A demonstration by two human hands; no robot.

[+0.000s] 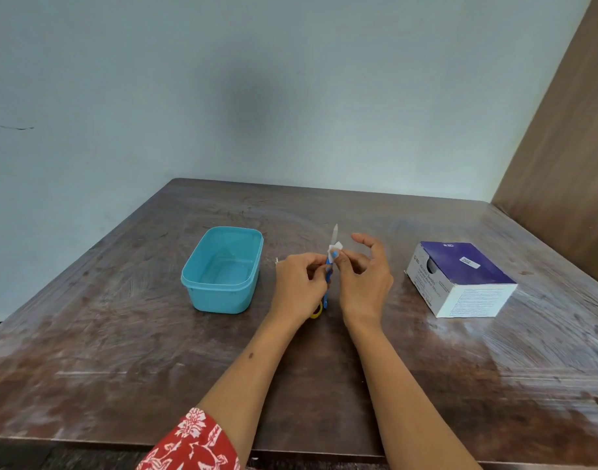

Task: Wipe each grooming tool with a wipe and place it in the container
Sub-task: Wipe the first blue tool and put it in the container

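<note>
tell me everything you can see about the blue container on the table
The container is a light-blue rectangular tub with rounded corners and a thicker rim; it looks like plastic. It has no lid, stands upright on the wooden table, and looks empty. It sits left of both hands; nothing touches it except the table.

Left hand (pixel 299 279) grips scissors (pixel 329 271); right hand (pixel 363 276) pinches wipe (pixel 335 250) on blade.
</note>
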